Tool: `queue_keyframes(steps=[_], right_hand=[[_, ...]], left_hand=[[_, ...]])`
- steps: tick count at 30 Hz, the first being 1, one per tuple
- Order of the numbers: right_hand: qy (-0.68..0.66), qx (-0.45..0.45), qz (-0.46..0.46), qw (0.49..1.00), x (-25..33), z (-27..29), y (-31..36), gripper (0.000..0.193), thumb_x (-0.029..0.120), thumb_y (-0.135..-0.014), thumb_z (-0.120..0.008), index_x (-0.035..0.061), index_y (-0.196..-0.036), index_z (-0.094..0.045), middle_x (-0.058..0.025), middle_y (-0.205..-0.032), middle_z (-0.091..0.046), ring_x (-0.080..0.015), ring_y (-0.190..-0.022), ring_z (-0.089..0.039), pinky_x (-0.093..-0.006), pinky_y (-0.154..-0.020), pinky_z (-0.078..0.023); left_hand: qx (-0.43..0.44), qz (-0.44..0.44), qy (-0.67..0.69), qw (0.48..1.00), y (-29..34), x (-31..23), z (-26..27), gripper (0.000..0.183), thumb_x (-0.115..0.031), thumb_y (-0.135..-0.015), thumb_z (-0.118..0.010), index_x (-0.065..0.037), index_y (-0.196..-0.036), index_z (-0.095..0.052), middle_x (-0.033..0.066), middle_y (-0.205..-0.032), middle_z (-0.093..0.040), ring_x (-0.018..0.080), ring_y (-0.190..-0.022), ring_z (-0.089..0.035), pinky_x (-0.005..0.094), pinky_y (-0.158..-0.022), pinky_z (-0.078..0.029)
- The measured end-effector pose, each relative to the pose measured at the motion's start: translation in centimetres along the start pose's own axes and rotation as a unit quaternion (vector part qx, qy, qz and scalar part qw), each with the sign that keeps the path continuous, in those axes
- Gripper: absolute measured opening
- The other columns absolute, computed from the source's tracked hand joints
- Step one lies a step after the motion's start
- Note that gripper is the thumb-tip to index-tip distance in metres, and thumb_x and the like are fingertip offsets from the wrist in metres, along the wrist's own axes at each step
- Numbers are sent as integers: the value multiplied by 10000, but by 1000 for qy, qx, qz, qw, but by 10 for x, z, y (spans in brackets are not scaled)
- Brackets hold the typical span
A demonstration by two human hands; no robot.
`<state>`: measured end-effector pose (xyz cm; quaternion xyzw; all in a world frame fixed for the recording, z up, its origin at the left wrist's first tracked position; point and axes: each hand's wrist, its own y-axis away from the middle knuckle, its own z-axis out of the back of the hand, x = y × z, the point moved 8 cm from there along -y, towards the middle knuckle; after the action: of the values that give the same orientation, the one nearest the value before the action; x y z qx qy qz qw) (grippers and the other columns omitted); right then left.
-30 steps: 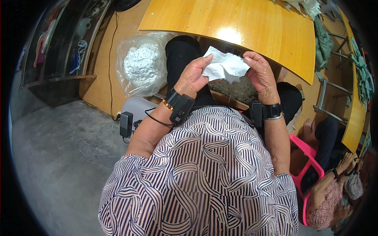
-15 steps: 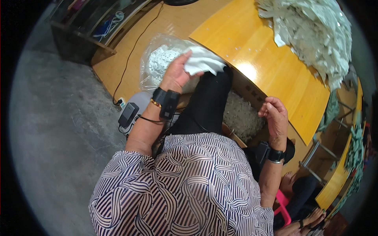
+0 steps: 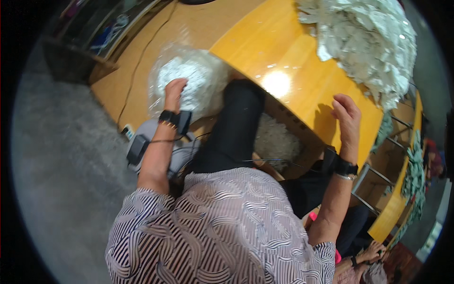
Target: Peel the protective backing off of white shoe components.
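Over a clear plastic bag (image 3: 156, 90) of white pieces (image 3: 189, 78) is my left hand (image 3: 174, 92), at the left of the table. Its fingers point down toward the pieces and are partly hidden; no sheet shows in it. My right hand (image 3: 348, 116) is raised above the right part of the yellow wooden table (image 3: 255, 42), fingers loosely bent and apart, with nothing seen between them. Beyond it, a large heap of thin whitish pieces (image 3: 364, 47) covers the far right of the tabletop.
Under the table edge, a cardboard box (image 3: 288, 111) holds greyish scraps (image 3: 274, 142). A grey stool (image 3: 146, 128) with a black device is by my left forearm. A dark cable (image 3: 137, 71) crosses the board at left. Another person's hands (image 3: 373, 251) show at lower right.
The white sheet has left my left hand, which moved left over the bag. My right hand rose and moved over the tabletop. The view shifted slightly.
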<state>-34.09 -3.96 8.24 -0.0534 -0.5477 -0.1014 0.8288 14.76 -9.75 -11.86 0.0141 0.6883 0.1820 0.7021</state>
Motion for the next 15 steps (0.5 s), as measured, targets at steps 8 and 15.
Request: queue_keyframes(steps=[8, 15], right_hand=[[389, -154, 134, 898, 2, 18, -66, 336, 171, -689, -644, 70, -1003, -582, -156, -923, -552, -312, -835, -554, -387, -697, -457], [443, -64, 167, 878, 18, -51, -107, 279, 241, -703, -621, 68, -921, -609, -146, -928, -564, -326, -845, -547, -403, -729, -451]], left_hand=[[85, 112, 218, 966, 26, -26, -50, 220, -180, -811, -584, -36, -977, -583, 73, -743, -619, 187, -683, -621, 256, -616, -497], [192, 48, 262, 945, 63, -93, -107, 204, -121, -826, -546, 0, -989, -567, 110, -786, -635, 220, -747, -636, 272, -666, -509]])
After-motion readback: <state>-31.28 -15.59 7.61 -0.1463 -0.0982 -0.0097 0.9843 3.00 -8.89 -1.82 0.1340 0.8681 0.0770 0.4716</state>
